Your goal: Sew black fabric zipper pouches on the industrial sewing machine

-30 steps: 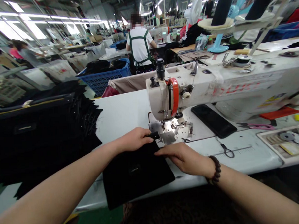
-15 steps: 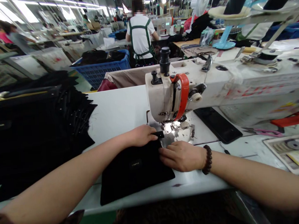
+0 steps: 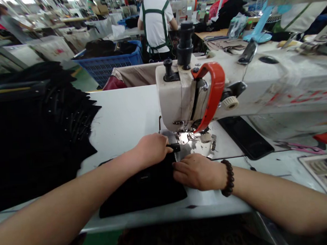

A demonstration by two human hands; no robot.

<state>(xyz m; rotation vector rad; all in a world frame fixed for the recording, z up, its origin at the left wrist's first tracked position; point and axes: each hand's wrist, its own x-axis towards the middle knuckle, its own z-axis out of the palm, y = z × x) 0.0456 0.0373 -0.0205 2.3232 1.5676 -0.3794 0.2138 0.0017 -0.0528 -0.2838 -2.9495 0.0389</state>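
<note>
A black fabric panel with a small label lies flat at the table's front edge, in front of the sewing machine. My left hand is closed at the panel's upper edge, gripping a short black strip whose end sticks out toward the lit needle area. At the panel's right edge, my right hand has its fingers curled and pressed together on the fabric. A beaded bracelet circles the right wrist. The right fingertips are partly hidden against the dark cloth.
A tall pile of black pieces stands on the left. Right of the needle lie a phone, pink-handled scissors and a parts tray. Beyond the table are a blue crate and a person in a white shirt.
The view has tilted down and come closer to the machine. Both hands keep nearly the same places; the panel's lower part has shifted slightly left.
</note>
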